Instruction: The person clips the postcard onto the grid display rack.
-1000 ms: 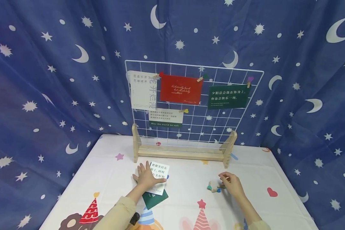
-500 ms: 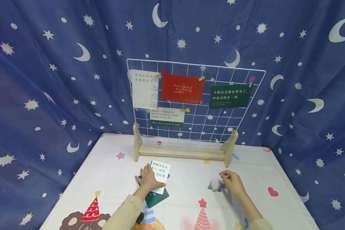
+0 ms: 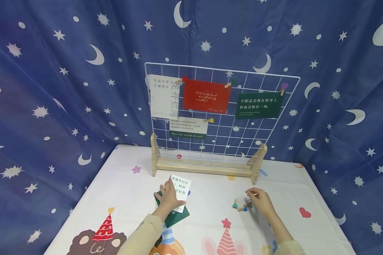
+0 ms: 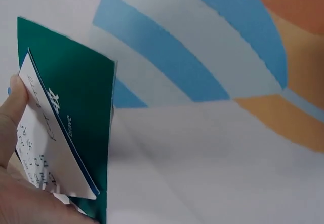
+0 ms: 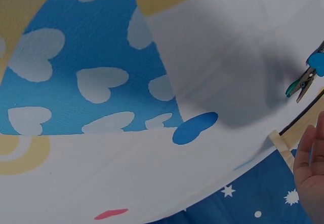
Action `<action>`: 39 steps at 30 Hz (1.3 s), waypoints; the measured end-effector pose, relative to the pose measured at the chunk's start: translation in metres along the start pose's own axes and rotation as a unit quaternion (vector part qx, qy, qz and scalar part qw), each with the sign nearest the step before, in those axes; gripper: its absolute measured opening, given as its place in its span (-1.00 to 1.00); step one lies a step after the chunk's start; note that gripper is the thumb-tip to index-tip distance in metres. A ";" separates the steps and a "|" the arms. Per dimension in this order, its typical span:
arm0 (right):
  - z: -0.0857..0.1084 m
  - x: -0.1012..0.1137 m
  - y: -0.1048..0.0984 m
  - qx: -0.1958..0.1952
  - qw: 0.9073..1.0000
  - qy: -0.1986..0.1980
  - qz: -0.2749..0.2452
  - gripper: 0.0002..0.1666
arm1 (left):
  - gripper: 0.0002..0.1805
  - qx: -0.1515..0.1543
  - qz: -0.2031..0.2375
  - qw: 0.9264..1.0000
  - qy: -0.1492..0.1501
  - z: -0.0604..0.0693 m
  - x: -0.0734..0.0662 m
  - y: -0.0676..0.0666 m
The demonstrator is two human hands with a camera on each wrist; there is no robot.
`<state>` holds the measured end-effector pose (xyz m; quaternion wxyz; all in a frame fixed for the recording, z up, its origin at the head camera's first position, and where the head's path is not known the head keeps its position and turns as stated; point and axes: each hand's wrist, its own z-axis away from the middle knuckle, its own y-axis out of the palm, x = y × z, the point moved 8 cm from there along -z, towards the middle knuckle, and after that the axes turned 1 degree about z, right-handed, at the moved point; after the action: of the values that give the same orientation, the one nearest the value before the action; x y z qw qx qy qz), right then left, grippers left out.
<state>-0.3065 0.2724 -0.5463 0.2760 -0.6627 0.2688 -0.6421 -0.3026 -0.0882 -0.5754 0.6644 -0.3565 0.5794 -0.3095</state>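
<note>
In the head view, my left hand (image 3: 168, 198) rests with spread fingers on a white printed card (image 3: 180, 187), which lies over a green card (image 3: 176, 217). The left wrist view has the thumb (image 4: 17, 95) against the white card (image 4: 55, 143), with the green card (image 4: 76, 77) beneath it. My right hand (image 3: 262, 203) hovers at the right, fingers loosely bent, with nothing visible in it. Just left of it lie several small wooden clips with coloured hearts (image 3: 242, 207); some also show in the right wrist view (image 5: 304, 82).
Behind the hands stands a white wire grid on a wooden base (image 3: 204, 168). Clipped to it are a white card (image 3: 162, 97), a red card (image 3: 205, 95), a green card (image 3: 258, 106) and a white-and-green card (image 3: 188, 128). A starry blue curtain (image 3: 67, 124) surrounds the table.
The head view has shifted slightly. My left hand has slid a little toward the near side over the cards, uncovering more of the green card's left corner. The right hand has hardly moved.
</note>
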 end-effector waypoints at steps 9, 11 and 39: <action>0.001 0.008 0.004 0.007 1.000 -0.009 0.010 -0.77 | 0.29 -0.039 -0.065 0.996 0.050 -0.004 -0.008 0.008; 0.001 0.008 0.005 0.011 1.000 -0.011 0.011 -0.77 | 0.30 -0.054 -0.070 0.994 0.058 -0.003 -0.011 0.007; -0.002 0.019 0.016 0.036 0.999 -0.023 0.029 -0.81 | -0.56 -0.147 0.181 0.972 0.015 -0.007 0.012 -0.050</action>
<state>-0.3081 0.2473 -0.5446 0.3249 -0.6588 0.2582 -0.6275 -0.3077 -0.1266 -0.5415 0.6406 -0.3350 0.6835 -0.1006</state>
